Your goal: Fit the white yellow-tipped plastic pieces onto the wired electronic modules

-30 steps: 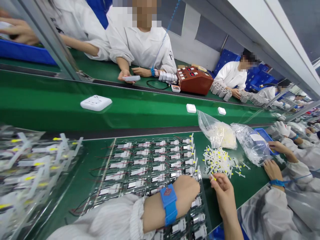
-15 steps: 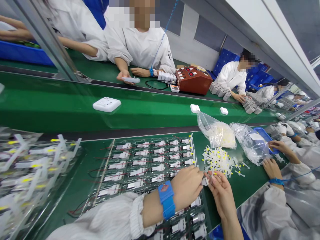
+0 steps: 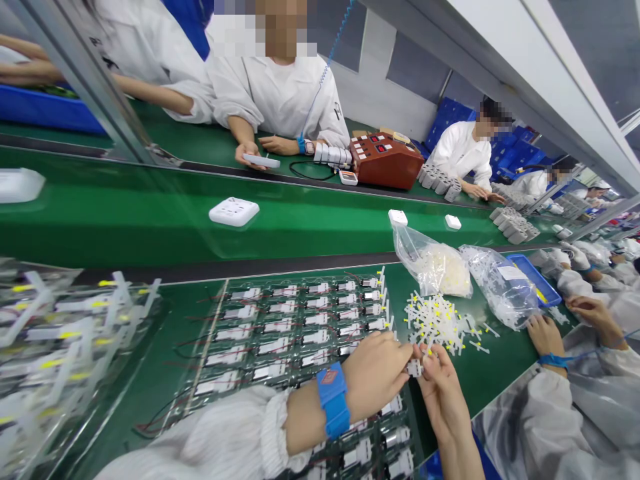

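My left hand (image 3: 376,370), with a blue strap on its wrist, is closed on a small motor with a white housing (image 3: 415,368). Right against it, my right hand (image 3: 441,387) pinches a small white plastic piece with a yellow tip (image 3: 427,353); the fingers partly hide both parts. Beneath my left forearm lies a clear plastic tray (image 3: 295,313) with rows of similar small motors and thin red and black wires. Just beyond my right hand is a loose pile of white and yellow plastic pieces (image 3: 435,320).
Clear plastic bags (image 3: 445,270) and a blue tray (image 3: 553,293) are behind the pile. Stacked filled trays (image 3: 50,360) stand at left. White square devices (image 3: 234,211) lie on the green conveyor (image 3: 165,227). A co-worker's hands (image 3: 545,333) are close at right; others sit opposite.
The white devices on the conveyor have shifted right, and another shows at the left edge. A co-worker's hand at right has drawn back from the blue tray. My hands have hardly moved.
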`<state>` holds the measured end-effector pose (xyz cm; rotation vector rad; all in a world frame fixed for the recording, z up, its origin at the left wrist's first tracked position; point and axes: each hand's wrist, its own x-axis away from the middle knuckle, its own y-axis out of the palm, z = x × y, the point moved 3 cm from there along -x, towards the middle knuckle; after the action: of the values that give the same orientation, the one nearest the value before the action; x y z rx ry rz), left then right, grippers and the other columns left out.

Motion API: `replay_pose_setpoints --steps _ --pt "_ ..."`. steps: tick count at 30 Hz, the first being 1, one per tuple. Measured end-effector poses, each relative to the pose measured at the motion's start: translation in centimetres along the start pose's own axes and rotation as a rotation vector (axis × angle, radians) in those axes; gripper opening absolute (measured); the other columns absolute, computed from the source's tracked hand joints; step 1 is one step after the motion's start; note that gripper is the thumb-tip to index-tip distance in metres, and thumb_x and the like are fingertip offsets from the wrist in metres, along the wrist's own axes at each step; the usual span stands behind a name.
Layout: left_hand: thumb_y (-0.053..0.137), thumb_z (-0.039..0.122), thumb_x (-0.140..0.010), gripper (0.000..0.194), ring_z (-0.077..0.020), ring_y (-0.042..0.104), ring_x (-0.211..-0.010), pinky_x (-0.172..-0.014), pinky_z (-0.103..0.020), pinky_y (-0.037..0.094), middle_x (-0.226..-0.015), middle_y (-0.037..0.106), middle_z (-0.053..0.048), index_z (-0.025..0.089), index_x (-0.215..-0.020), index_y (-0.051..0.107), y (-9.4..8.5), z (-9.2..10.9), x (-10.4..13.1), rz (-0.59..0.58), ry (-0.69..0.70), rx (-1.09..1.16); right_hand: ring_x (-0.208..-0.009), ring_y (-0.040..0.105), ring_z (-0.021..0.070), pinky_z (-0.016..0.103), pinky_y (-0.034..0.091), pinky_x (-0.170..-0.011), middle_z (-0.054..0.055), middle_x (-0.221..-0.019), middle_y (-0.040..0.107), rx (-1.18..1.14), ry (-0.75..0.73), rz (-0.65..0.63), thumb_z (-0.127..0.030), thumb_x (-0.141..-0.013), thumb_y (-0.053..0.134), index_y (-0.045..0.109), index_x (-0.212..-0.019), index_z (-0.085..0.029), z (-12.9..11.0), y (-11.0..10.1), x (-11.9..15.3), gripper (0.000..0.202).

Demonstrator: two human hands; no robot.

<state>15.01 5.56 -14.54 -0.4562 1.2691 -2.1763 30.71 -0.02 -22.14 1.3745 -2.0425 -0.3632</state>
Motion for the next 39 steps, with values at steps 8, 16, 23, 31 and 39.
replay_pose_setpoints --steps 8,16,23,31,39 --pt "0.057 0.022 -0.087 0.005 -0.0242 0.062 -0.089 -0.08 -0.036 0.049 -0.086 0.07 -0.004 0.018 -0.087 0.06 0.4 -0.1 0.1 0.037 0.032 -0.009 -0.094 0.073 0.017 0.025 0.056 -0.084 0.003 -0.09 0.077 0.047 -0.073 0.044 -0.018 -0.062 0.09 0.068 -0.085 -0.023 -0.1 -0.4 -0.2 0.032" --pt "0.055 0.023 -0.089 0.007 -0.0231 0.062 -0.089 -0.081 -0.035 0.046 -0.087 0.069 -0.004 0.019 -0.085 0.058 0.3 -0.1 0.1 0.034 0.037 -0.016 -0.096 0.072 0.0188 0.026 0.055 -0.083 0.002 -0.091 0.077 0.099 -0.107 0.047 -0.019 -0.063 0.088 0.067 -0.084 -0.023 -0.1 -0.6 -0.5 0.03" --pt "0.054 0.023 -0.09 0.008 -0.0236 0.062 -0.089 -0.081 -0.036 0.046 -0.088 0.07 -0.004 0.019 -0.087 0.06 0.3 0.0 0.1 0.045 0.049 -0.038 -0.095 0.072 0.0221 0.032 0.055 -0.087 0.003 -0.091 0.076 0.179 -0.151 0.091 -0.022 -0.061 0.089 0.065 -0.082 -0.022 -0.1 -0.4 -0.3 0.032" --pt "0.051 0.019 -0.091 0.013 -0.0225 0.062 -0.089 -0.08 -0.035 0.045 -0.087 0.07 -0.005 0.017 -0.084 0.062 0.1 0.2 0.0 0.022 0.047 -0.058 -0.091 0.071 0.0165 0.025 0.054 -0.083 -0.001 -0.087 0.075 0.152 -0.24 0.138 -0.022 -0.061 0.089 0.063 -0.076 -0.022 0.2 0.7 0.3 0.03" --pt "0.052 0.02 -0.092 0.013 -0.0229 0.062 -0.088 -0.079 -0.036 0.045 -0.088 0.07 -0.005 0.017 -0.084 0.063 0.1 0.6 0.0 0.037 0.061 -0.043 -0.091 0.072 0.0183 0.027 0.054 -0.083 -0.002 -0.082 0.072 0.151 -0.29 0.171 -0.021 -0.06 0.088 0.059 -0.071 -0.022 0.2 1.0 0.4 0.031"
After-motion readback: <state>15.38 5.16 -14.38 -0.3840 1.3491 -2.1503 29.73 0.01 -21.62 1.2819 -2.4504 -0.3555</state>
